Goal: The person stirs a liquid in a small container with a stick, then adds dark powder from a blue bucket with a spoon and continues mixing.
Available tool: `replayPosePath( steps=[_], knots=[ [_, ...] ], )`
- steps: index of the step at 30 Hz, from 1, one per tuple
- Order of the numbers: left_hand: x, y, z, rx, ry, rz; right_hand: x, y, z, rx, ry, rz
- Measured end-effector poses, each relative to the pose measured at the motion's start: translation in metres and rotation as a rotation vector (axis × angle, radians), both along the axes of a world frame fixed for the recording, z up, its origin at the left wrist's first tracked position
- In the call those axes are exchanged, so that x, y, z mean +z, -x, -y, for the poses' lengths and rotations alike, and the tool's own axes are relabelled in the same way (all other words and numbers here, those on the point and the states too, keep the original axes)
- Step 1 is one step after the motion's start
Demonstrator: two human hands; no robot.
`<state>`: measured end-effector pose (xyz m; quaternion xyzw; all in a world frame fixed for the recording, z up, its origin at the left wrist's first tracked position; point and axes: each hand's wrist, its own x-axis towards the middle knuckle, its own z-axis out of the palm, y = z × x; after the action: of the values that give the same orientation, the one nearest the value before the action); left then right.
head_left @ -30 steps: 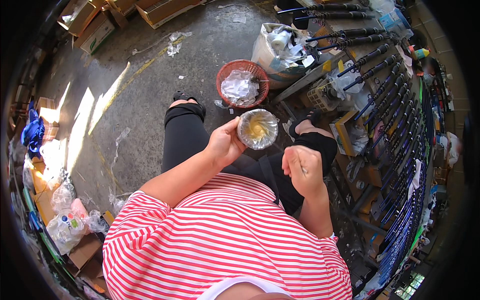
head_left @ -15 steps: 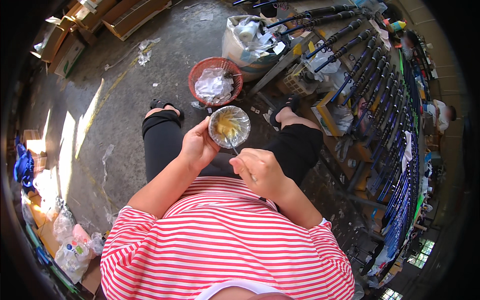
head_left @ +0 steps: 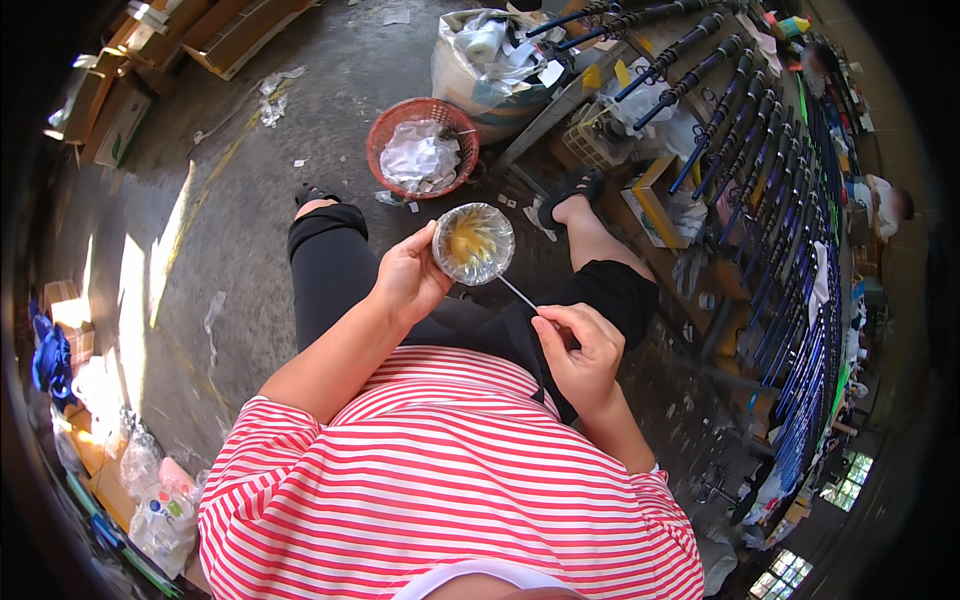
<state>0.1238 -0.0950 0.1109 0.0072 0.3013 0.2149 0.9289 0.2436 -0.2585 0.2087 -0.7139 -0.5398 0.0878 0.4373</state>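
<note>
Left hand (head_left: 412, 278) grips plastic-lined cup (head_left: 474, 244), upper centre; right hand (head_left: 582, 355) pinches thin stick (head_left: 517, 292) at cup's lower-right edge. Concrete floor (head_left: 250, 230), scrap-littered, sunlit strips at left. Red basket (head_left: 420, 110), top centre; fishing rods (head_left: 800, 390), right side.

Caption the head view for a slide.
Left hand holds a plastic-lined cup; right hand pinches a thin stick at its rim.

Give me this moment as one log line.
left hand: holding plastic-lined cup; right hand: holding thin rod, at cup's rim; ahead: red basket
</note>
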Motion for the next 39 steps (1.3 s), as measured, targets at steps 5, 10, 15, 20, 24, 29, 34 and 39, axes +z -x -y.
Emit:
replayPosePath(
  steps=[5,10,15,20,24,29,34,39],
  knots=[
    [-0.001,-0.009,0.000,-0.049,-0.011,0.003,-0.005,0.002,0.011,-0.067,0.055,-0.002],
    [0.002,-0.016,0.004,-0.091,-0.007,-0.005,-0.009,-0.004,0.019,-0.156,0.102,0.020],
    [0.001,-0.017,0.010,-0.154,0.002,-0.016,-0.011,-0.006,0.023,-0.185,0.125,-0.012],
    [0.000,-0.016,0.011,-0.161,0.000,-0.001,-0.013,-0.009,0.018,-0.194,0.068,0.036],
    [0.008,-0.017,0.012,-0.144,-0.008,-0.029,-0.001,-0.013,0.008,-0.175,0.133,0.108],
    [0.000,-0.016,0.011,-0.113,0.007,0.018,0.007,-0.014,-0.011,-0.100,0.190,0.242],
    [0.004,-0.020,0.011,-0.104,0.003,0.055,0.011,-0.013,-0.015,-0.076,0.241,0.275],
    [0.006,-0.020,0.011,-0.111,0.020,0.081,0.015,-0.003,-0.023,-0.057,0.262,0.389]
  ],
)
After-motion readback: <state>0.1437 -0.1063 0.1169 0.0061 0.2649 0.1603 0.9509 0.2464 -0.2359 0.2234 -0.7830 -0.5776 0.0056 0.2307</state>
